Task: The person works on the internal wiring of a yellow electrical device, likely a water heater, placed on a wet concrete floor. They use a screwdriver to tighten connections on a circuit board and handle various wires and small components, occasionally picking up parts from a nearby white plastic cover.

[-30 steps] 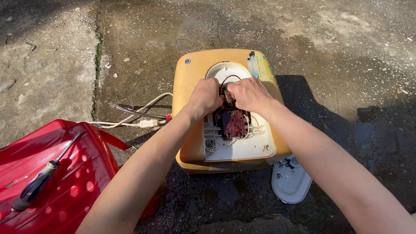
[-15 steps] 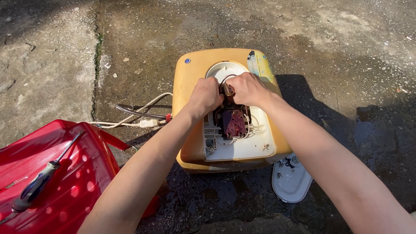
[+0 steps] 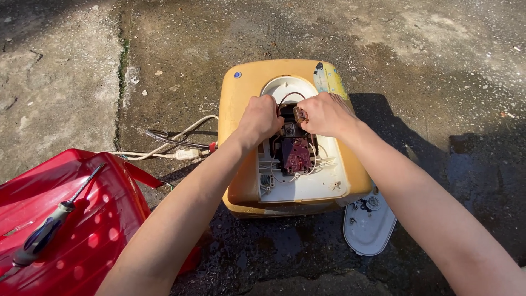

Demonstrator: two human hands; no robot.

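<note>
- We have both hands in the open bay of the yellow housing, which lies flat on the wet concrete.
- Left hand: fingers curled together at the bay's 10 o'clock edge, pressed on the parts under them. What they pinch is hidden by the knuckles.
- Right hand: fingers bent together, thumb and forefinger closed on a small brass-coloured connector at the bay's 12 o'clock.
- Change over the last second: almost none. Both hands sit at the same spot over the bay as one second ago; only the right hand's fingertips have shifted slightly at the connector. We judge the work is fine fingertip handling at one point, not a move to a new part.
- The dark red component sits in the middle of the white inner panel, at 6 o'clock from both hands, with thin wires looped beside it.
- White cover lies on the ground at the housing's 5 o'clock, just beside it.
- Cable runs out from the housing at 9 o'clock.
- Red plastic stool lies at 8 o'clock, well apart from the hands, with a screwdriver resting on it, untouched.
</note>
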